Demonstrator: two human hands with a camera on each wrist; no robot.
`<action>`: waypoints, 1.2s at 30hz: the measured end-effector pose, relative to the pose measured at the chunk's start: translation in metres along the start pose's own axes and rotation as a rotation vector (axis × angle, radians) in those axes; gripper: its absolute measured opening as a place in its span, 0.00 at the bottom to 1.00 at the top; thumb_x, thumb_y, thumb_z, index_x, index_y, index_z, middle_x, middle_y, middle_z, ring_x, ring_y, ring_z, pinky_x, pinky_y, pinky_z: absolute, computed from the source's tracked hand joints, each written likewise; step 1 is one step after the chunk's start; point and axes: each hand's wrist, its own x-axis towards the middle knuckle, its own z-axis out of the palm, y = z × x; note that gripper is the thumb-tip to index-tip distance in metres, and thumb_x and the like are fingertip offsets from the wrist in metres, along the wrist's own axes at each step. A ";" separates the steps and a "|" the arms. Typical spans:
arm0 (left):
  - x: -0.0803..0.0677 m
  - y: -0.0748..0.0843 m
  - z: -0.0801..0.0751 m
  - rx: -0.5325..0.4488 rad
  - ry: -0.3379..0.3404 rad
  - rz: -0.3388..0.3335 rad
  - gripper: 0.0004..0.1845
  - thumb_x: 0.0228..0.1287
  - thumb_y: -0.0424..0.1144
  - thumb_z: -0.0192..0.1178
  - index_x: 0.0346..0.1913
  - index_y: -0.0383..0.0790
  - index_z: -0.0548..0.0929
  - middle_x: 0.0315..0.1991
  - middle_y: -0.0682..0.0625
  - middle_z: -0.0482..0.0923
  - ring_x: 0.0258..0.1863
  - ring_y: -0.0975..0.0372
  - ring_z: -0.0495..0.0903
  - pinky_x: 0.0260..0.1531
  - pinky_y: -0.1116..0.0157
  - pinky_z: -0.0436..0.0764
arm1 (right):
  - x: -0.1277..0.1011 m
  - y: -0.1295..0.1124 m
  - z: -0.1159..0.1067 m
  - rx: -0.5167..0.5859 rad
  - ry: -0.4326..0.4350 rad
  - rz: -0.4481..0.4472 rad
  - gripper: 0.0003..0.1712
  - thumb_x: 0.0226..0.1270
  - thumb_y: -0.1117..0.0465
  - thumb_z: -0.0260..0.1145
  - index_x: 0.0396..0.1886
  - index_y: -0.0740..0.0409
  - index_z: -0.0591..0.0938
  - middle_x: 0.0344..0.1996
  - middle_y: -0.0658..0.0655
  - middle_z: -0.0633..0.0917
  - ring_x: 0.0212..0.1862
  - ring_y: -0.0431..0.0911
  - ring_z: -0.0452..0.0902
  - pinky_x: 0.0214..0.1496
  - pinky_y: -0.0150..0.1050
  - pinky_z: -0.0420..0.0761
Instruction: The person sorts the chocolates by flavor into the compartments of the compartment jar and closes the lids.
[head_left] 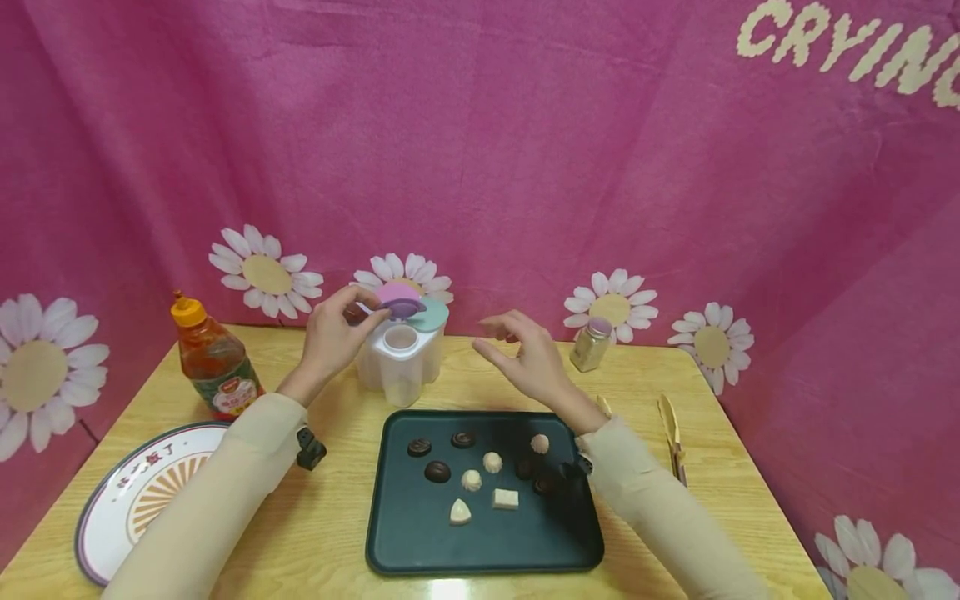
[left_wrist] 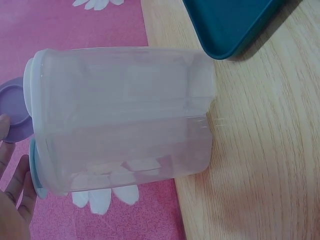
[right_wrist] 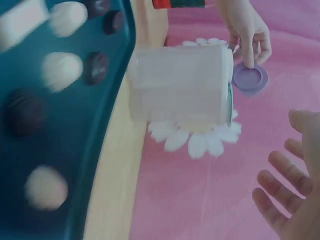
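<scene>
A translucent white container (head_left: 401, 360) (left_wrist: 125, 117) (right_wrist: 180, 85) with several compartments stands behind the dark green tray (head_left: 420, 533). Its pink lid (head_left: 396, 292) and teal lid (head_left: 432, 315) are in place. My left hand (head_left: 337, 333) (right_wrist: 250, 30) pinches the purple lid (head_left: 405, 307) (left_wrist: 14, 112) (right_wrist: 250, 78), lifted above one uncovered compartment. My right hand (head_left: 525, 354) (right_wrist: 292, 192) hovers open to the container's right, holding nothing. Dark chocolates (head_left: 437, 472) and white chocolates (head_left: 505, 498) lie on the tray.
A sauce bottle (head_left: 213, 360) with a yellow cap stands at the left, with a round patterned plate (head_left: 135, 492) in front of it. A small spice jar (head_left: 591, 343) and wooden tongs (head_left: 672, 433) are at the right. Pink daisy cloth (head_left: 480, 150) backs the table.
</scene>
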 end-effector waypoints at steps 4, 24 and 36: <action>0.000 0.000 0.000 -0.005 0.000 -0.008 0.10 0.67 0.36 0.73 0.46 0.37 0.85 0.43 0.41 0.89 0.40 0.49 0.87 0.44 0.54 0.86 | -0.036 0.008 -0.032 -0.079 0.024 0.040 0.20 0.67 0.58 0.76 0.56 0.58 0.87 0.46 0.60 0.90 0.47 0.56 0.86 0.51 0.54 0.86; 0.003 -0.001 0.000 -0.025 -0.032 -0.063 0.11 0.68 0.38 0.72 0.48 0.39 0.84 0.45 0.41 0.88 0.42 0.48 0.85 0.49 0.48 0.88 | -0.208 0.065 -0.127 -0.620 0.056 0.387 0.37 0.58 0.42 0.81 0.59 0.60 0.84 0.48 0.66 0.86 0.44 0.59 0.82 0.32 0.49 0.79; 0.002 0.000 -0.001 0.001 -0.027 -0.055 0.10 0.69 0.37 0.72 0.48 0.39 0.84 0.45 0.41 0.88 0.41 0.49 0.85 0.47 0.52 0.86 | -0.241 0.081 -0.132 -0.733 -0.117 0.567 0.55 0.57 0.26 0.73 0.61 0.72 0.78 0.49 0.76 0.83 0.46 0.69 0.82 0.42 0.65 0.83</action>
